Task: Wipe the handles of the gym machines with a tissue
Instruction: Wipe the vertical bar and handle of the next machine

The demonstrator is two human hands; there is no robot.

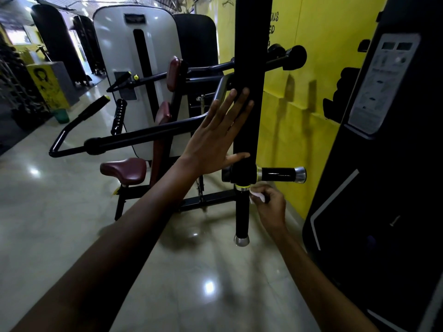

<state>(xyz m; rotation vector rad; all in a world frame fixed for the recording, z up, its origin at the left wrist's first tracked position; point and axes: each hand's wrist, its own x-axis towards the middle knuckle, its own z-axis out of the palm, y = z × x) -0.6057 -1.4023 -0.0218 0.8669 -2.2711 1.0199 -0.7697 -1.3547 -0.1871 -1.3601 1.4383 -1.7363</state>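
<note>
1. Left hand [214, 135] flat and open against black upright bar [249, 92], fingers spread, gripping nothing — likely bracing the swinging arm steady.
2. Right hand [272, 204] curled around crumpled white tissue [257, 196], pressed beside top of vertical handle [242, 212] — apparently starting a downward wipe.
3. Horizontal handle [280, 174] just above, untouched.

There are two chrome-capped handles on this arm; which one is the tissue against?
The vertical handle pointing at the floor. The right hand holds the tissue against its top, just under the yellow ring. The horizontal handle above it is untouched.
</note>
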